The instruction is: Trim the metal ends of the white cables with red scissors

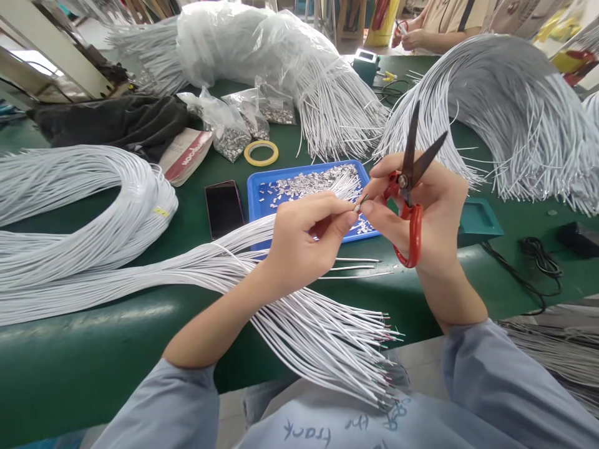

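My left hand (pixel 306 240) pinches the end of a white cable between thumb and forefinger. Small coloured wires (pixel 362 201) show at that end, where the fingertips of my right hand (pixel 435 212) meet it. Red-handled scissors (pixel 410 181) hang on my right hand, blades spread and pointing up. Beneath both hands lies a blue tray (pixel 253 199) holding many small silver metal pieces (pixel 304 187) and a batch of white cable ends (pixel 344 185). A loose bundle of white cables (pixel 322 324) runs under my left forearm, its stripped ends fanning toward my lap.
Coiled white cables (pixel 116 199) lie at left, another coil (pixel 505 112) at right, and a plastic-wrapped bundle (pixel 243 43) behind. A phone (pixel 224 209), yellow tape roll (pixel 261 153), bags of metal pieces (pixel 231 140) and green dish (pixel 480 217) surround the tray. Across the table are a co-worker's hands (pixel 412 38).
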`<state>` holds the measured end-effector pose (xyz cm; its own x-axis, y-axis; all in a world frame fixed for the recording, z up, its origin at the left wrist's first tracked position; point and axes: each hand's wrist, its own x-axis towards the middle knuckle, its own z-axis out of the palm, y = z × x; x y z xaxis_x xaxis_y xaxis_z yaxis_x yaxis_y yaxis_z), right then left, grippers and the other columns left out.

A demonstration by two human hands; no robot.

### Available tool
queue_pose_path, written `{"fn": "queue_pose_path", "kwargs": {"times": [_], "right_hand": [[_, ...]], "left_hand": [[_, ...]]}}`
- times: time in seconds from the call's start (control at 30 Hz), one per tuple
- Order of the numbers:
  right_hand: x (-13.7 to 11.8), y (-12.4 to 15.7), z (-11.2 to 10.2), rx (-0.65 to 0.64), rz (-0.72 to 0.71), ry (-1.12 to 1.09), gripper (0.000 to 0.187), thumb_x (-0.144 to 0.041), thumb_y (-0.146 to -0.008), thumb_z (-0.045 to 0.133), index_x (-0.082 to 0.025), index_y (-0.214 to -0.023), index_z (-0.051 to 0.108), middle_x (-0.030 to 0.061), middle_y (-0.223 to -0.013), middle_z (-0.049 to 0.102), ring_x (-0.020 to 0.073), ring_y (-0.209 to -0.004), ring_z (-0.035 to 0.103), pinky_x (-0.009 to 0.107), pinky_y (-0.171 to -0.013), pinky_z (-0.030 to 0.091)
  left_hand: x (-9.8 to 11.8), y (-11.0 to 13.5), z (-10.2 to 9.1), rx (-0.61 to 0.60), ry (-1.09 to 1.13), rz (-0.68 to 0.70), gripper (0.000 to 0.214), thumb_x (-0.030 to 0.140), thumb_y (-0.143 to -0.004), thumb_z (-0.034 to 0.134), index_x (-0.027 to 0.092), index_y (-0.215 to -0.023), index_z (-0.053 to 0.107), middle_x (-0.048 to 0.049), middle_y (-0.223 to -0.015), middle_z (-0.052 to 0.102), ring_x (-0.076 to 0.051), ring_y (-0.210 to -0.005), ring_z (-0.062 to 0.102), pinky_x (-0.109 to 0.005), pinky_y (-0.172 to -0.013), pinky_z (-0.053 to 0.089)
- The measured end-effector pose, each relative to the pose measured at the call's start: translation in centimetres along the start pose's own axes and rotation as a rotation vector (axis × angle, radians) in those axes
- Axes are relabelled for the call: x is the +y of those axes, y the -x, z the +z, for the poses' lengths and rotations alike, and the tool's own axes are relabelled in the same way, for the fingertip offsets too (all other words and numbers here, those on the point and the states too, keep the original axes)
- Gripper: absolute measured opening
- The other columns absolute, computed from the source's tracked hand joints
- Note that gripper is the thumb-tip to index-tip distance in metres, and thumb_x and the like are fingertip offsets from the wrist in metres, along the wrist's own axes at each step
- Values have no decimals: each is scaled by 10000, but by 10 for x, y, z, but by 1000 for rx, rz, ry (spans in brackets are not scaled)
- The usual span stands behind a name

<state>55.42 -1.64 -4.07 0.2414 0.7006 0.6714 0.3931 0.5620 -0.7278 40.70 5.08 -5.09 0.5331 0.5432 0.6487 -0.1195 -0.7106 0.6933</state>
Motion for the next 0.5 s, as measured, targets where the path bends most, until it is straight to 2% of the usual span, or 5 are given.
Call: {"fn": "queue_pose_path", "kwargs": {"times": [0.27,0.5], "right_hand": [[2,-1,-1,-16,-54,-46,345,-47,-683,676,-247,-963,666,-55,-735,667,106,-632,612,238,-568,539],[2,0,4,7,-104,-36,325,-62,-709,645,-248,-976,653,-46,-749,663,106,-644,606,247,-562,517]], "left_hand": [[1,-1,-3,-53,52,19,240,265,-932,587,154,-733,660,3,-600,586,-70,-510,459,-212,-479,360],[1,1,-1,58,-65,66,188,245,-890,634,162,-729,680,13,-571,522,-66,-488,422,-214,-450,316]]}}
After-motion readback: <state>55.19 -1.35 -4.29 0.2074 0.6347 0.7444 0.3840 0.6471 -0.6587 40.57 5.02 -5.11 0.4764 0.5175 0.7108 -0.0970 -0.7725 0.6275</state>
